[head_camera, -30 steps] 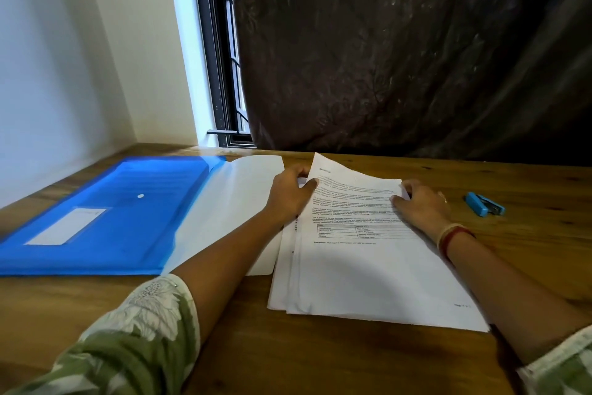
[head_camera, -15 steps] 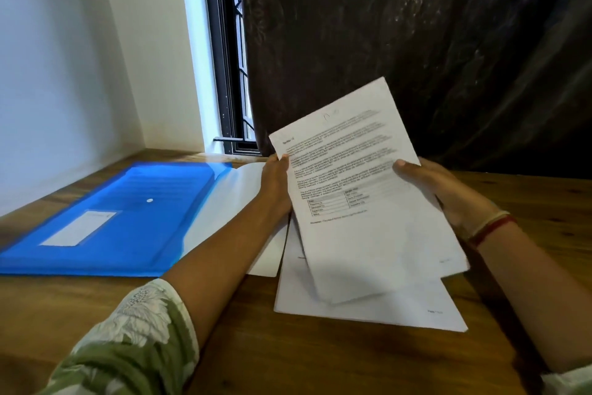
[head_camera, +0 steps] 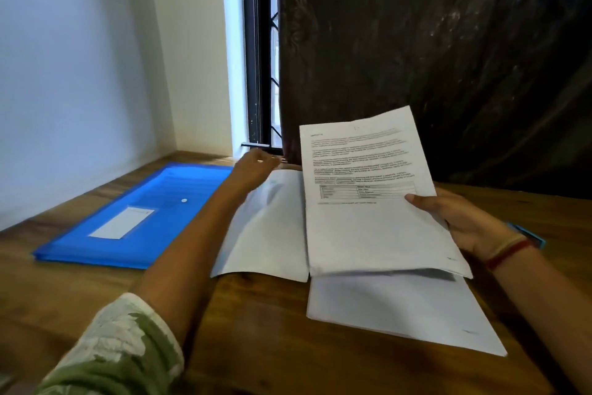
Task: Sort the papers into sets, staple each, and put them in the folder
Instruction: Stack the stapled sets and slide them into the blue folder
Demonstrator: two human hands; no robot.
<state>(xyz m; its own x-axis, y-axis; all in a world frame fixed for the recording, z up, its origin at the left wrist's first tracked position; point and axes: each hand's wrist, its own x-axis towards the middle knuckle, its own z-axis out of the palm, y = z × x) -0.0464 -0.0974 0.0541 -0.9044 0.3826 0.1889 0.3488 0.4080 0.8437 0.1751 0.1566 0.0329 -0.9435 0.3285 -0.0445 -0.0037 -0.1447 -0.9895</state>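
Above the table (head_camera: 256,330) at right our right hand (head_camera: 464,221) grips the printed sheets (head_camera: 368,228), our left hand (head_camera: 253,170) hovers open-fingered over the far white page (head_camera: 269,234); mid-sorting, we judge, so next squaring them for the stapler (head_camera: 528,236).

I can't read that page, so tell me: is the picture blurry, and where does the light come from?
Head view: daylight enters through the narrow window strip at the back, beside the dark glossy curtain; the left hand is smeared by motion, and print on the white paper sheets gripped by the right hand is too soft to read.
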